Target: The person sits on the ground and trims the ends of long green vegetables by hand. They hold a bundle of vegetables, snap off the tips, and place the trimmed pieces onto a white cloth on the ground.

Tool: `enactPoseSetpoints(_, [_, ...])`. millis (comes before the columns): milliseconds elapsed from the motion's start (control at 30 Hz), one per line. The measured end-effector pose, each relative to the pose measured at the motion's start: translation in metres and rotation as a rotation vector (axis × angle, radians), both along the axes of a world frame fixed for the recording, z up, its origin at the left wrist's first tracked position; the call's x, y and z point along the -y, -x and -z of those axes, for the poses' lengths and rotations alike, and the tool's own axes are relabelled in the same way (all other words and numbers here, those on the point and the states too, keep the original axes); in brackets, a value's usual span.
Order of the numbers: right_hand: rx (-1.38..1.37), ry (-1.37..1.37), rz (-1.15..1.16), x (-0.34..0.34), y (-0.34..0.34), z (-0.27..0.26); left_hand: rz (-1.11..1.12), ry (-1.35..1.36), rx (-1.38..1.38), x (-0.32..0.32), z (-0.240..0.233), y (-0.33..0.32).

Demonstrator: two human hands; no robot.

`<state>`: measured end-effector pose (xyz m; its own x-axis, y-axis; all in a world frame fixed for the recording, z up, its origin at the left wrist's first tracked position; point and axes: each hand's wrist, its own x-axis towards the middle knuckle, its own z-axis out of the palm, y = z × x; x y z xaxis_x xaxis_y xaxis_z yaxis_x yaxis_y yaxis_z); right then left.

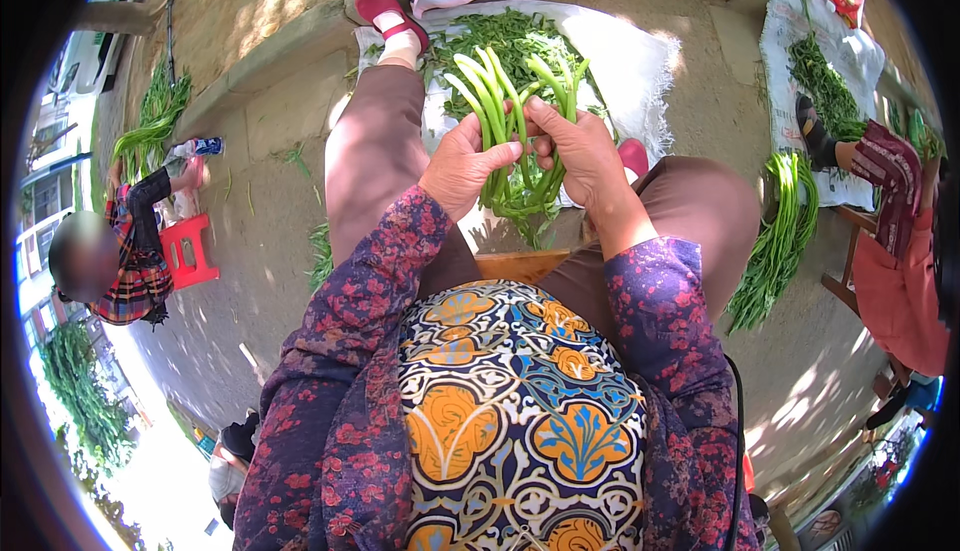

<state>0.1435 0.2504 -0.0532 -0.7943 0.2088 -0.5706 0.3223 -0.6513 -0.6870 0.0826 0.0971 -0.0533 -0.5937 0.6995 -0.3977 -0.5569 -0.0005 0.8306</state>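
Before my chest, my left hand (469, 161) is closed around several pale green stalks (491, 93), whose leafy ends hang below the fingers. Close beside it, my right hand (574, 146) grips more green stalks (559, 82) between thumb and fingers. The two bunches cross between the hands, and the fingertips nearly meet; whether they touch cannot be told. Beneath, a heap of torn green leaves (510, 33) lies on a white woven sack (630, 56) spread on the ground between my feet.
A bundle of long green stalks (780, 228) lies on the ground at the right, near a seated person (900, 288) and another sack (787, 93) with greens. On the left, another person (135, 258) sits on a red plastic stool (187, 251), holding greens. A stone curb (262, 63) runs beyond.
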Motion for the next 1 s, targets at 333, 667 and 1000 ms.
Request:
enactPoseSetpoints(333, [-0.015, -0.140, -0.059, -0.003, 0.000, -0.005, -0.085, 0.070, -0.092, -0.005, 0.000, -0.007])
enactPoseSetpoints(667, [-0.068, -0.081, 0.003, -0.012, 0.000, -0.005, -0.179, 0.042, -0.011, 0.003, 0.004, 0.003])
enactPoseSetpoints(1000, [-0.007, -0.101, -0.058, 0.001, -0.001, 0.002, -0.193, 0.079, -0.127, -0.006, 0.002, -0.011])
